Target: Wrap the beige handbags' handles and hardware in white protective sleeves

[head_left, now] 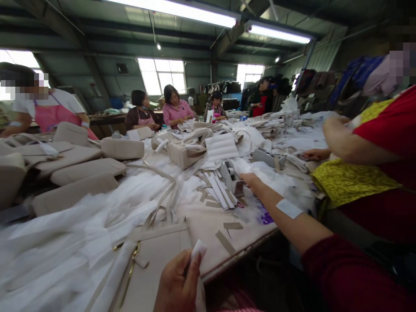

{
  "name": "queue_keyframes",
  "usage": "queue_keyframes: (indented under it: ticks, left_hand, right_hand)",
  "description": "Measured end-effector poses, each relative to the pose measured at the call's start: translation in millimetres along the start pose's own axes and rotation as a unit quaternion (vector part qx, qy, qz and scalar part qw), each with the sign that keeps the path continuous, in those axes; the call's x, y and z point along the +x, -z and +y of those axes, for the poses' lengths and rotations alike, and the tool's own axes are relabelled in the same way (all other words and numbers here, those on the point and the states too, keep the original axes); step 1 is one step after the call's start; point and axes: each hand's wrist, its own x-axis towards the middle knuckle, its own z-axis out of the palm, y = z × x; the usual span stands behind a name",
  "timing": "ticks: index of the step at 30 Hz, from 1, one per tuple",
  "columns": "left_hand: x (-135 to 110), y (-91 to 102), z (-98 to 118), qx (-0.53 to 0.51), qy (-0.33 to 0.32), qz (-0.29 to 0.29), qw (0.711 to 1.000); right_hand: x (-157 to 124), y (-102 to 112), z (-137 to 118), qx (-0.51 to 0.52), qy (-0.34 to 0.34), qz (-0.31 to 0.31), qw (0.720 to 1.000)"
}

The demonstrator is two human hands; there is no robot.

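Note:
Low in front of me, my left hand pinches a small folded white wrapping piece between thumb and fingers. Under and beside it lies a beige handbag with a gold zipper and a gold clasp. My right hand is stretched forward at a grey tape dispenser, its fingers drawn together by the dispenser's front end; what they grip is too small to make out. White strips and short beige strips lie just left of the dispenser.
Beige bags are piled on the left, and another bag stands mid-table. White wrapping sheets cover much of the table. A second grey dispenser sits farther back. A co-worker in red stands close on the right; several others work behind.

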Motion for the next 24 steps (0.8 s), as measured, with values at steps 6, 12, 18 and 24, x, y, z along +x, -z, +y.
queue_keyframes:
  ticks: [6,12,18,24]
  left_hand:
    - [-1,-1.4,-2,-0.018,0.031,0.018,0.999]
    - [1,-0.9,-3,0.007,0.002,0.009,1.0]
    - [0,-1.5,-6,-0.003,-0.023,0.0,1.0]
    - [-4,0.1,-9,0.042,-0.027,-0.006,0.999]
  right_hand:
    - [3,-14,20,0.037,-0.089,-0.026,0.995]
    - [-33,1,41,0.056,-0.078,-0.035,0.995]
    - [-48,-13,61,0.027,-0.146,-0.065,0.987]
    - [-58,-10,50,0.003,-0.111,-0.068,0.991]
